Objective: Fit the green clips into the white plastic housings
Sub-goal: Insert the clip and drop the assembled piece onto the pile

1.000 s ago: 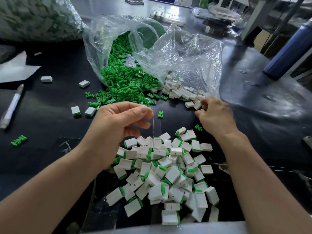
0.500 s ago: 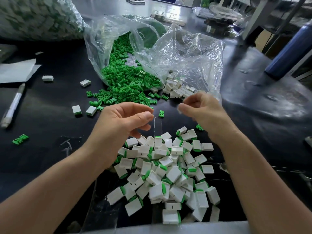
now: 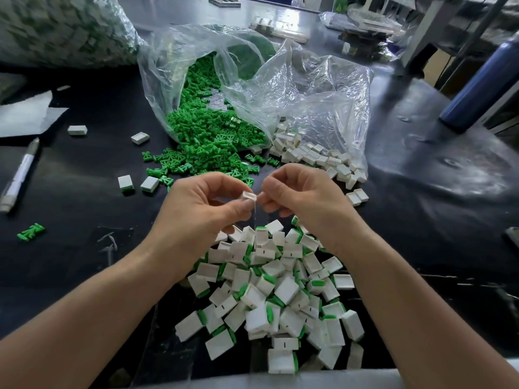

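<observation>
- At the centre of the frame, the left hand [image 3: 202, 211] and the right hand [image 3: 306, 203] meet above the dark desk [image 3: 84, 262], with one white housing [image 3: 249, 196] between their fingertips.
- The left grip is closed, with thumb and forefinger pinching the housing.
- The right grip is also closed, its curled fingers pinching the other end of the same housing. I cannot tell if a clip is hidden under them.
- Loose green clips [image 3: 207, 147] spill from a plastic bag [image 3: 295, 88] in the upper middle, and empty housings [image 3: 317, 160] lie just right of them.
- Finished pieces [image 3: 280, 293], white with a green edge, are heaped in the lower middle.
- As I judge it, the step is joining one clip with this housing. The next move needs the clip lined up straight with the open side and then pressed fully in.
</observation>
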Tool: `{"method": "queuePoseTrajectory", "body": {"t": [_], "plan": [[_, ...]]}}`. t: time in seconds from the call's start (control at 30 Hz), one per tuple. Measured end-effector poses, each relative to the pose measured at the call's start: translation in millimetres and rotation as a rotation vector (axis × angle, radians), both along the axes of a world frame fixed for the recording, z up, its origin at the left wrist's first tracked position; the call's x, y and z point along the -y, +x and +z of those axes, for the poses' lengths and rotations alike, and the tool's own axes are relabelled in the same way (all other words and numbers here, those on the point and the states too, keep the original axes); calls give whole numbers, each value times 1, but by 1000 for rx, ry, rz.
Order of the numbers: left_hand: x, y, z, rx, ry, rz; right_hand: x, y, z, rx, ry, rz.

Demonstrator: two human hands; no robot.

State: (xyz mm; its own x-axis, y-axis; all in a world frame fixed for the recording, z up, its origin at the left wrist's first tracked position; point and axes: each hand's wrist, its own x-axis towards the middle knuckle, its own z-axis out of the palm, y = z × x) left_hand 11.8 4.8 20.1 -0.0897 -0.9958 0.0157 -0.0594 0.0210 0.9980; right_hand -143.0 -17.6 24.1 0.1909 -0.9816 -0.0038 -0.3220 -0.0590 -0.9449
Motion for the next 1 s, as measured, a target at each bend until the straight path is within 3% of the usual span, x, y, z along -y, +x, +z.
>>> {"method": "queuePoseTrajectory", "body": {"t": [0.07, 0.13, 0.3, 0.43, 0.7, 0.9, 1.0], "plan": [[1, 0, 0, -13, 19, 29, 3, -1, -8, -420, -203, -104], [0, 0, 0, -26, 27, 33, 6, 0, -14, -684, -296, -91], [-1, 0, 2, -66, 49, 31, 12, 3, -23, -902, -270, 77], [-1, -1, 3, -75, 63, 26, 12, 1, -20, -960, -317, 57], [0, -1, 4, -90, 77, 18, 11, -1, -19, -818, -338, 9], [0, 0, 1, -78, 82, 6, 7, -3, -6, -220, -227, -149], [1, 2, 0, -73, 85, 5, 0, 3, -3, -70, -227, -111]]}}
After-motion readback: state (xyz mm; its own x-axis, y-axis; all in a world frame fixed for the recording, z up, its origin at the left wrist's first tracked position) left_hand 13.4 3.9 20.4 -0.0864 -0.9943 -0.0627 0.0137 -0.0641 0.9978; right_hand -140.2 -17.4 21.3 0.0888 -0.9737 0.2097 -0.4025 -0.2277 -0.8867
